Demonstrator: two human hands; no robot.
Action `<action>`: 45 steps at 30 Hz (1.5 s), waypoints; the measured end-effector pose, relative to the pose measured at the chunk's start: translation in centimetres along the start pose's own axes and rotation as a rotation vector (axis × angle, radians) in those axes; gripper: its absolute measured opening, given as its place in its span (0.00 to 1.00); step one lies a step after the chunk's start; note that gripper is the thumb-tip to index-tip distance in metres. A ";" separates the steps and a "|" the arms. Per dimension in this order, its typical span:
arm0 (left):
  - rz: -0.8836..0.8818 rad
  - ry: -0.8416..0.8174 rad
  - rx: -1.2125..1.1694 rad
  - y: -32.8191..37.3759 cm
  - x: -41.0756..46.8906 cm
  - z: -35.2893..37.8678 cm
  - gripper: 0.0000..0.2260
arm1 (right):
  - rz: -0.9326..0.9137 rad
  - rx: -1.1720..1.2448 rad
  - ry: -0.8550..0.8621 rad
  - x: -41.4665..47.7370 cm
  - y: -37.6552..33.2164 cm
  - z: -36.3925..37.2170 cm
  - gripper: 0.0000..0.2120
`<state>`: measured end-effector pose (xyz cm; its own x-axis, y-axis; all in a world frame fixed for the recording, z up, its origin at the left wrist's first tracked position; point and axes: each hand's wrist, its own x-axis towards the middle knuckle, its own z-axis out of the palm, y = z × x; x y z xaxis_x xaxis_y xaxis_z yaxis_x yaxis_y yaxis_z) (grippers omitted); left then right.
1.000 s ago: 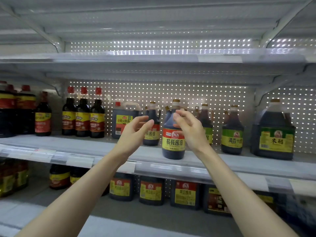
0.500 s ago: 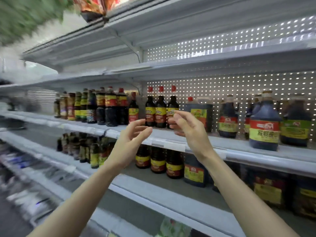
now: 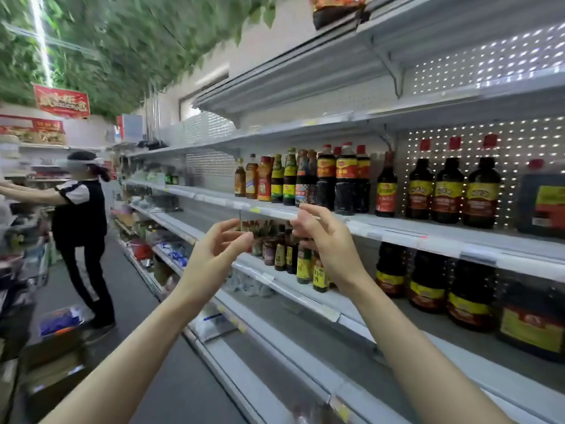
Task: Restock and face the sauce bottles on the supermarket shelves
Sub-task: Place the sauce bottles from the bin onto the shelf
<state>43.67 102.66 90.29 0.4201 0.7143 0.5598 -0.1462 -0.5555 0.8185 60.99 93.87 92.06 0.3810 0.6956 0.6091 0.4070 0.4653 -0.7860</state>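
- Hands: 2, both raised in the air in front of the shelving, holding nothing.
- Left hand (image 3: 214,258): fingers loosely curled, palm turned toward the other hand.
- Right hand (image 3: 328,249): fingers loosely bent and spread. There is a gap between the hands and they do not touch.
- Mid shelf (image 3: 428,237), up and right of the right hand:
  - about 7 small bottles (image 3: 276,182)
  - at least 3 red-cap bottles (image 3: 346,182), with a fourth cap showing behind
  - 1 slim bottle (image 3: 386,188)
  - 3 yellow-label bottles (image 3: 449,191)
  - 1 upper jug (image 3: 541,203), cut off at the frame edge
- Lower shelf (image 3: 305,298):
  - 3 big bottles (image 3: 426,283) right of the right forearm
  - 1 lower jug (image 3: 532,325) further right
  - little bottles (image 3: 279,252) between and behind the hands, partly hidden by the right hand, so I can't tell the count
- Nearest stock is the red-cap bottles, just above and right of the right fingertips and not touched. The yellow-label bottles are well right of the right hand.
- Edges: the mid shelf's front rail passes right behind the right fingertips. The lower shelf's rail crosses behind the right wrist and slopes down to the right.
- Room: bare mid-shelf deck shows above the left hand, left of the small bottles. Grey deck shows between the two forearms.
- The aisle floor (image 3: 128,289) lies left of the left arm. A person (image 3: 81,215) stands there, well apart from the left hand and reaching away to the left.
- Motion blur makes the labels unreadable.
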 end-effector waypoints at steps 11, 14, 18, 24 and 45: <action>-0.032 0.053 0.035 -10.5 8.0 -8.6 0.26 | 0.011 0.029 -0.058 9.2 9.4 11.7 0.15; -0.036 0.029 0.047 -14.2 12.3 -9.6 0.24 | 0.030 0.028 -0.044 12.6 13.2 13.6 0.16; -0.080 -0.042 0.032 -19.6 19.0 -9.9 0.28 | 0.060 0.001 0.011 18.4 18.1 15.2 0.18; -0.139 -0.166 -0.038 -27.3 27.3 -8.4 0.22 | 0.164 -0.020 0.101 24.5 25.3 16.1 0.11; -0.648 -0.869 -0.158 -65.2 27.4 3.4 0.19 | 0.863 -0.092 0.752 12.4 58.6 18.4 0.04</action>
<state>67.70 156.97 51.84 0.9378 0.2732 -0.2143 0.2435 -0.0777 0.9668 74.33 139.87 51.61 0.9494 0.2460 -0.1952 -0.1833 -0.0706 -0.9805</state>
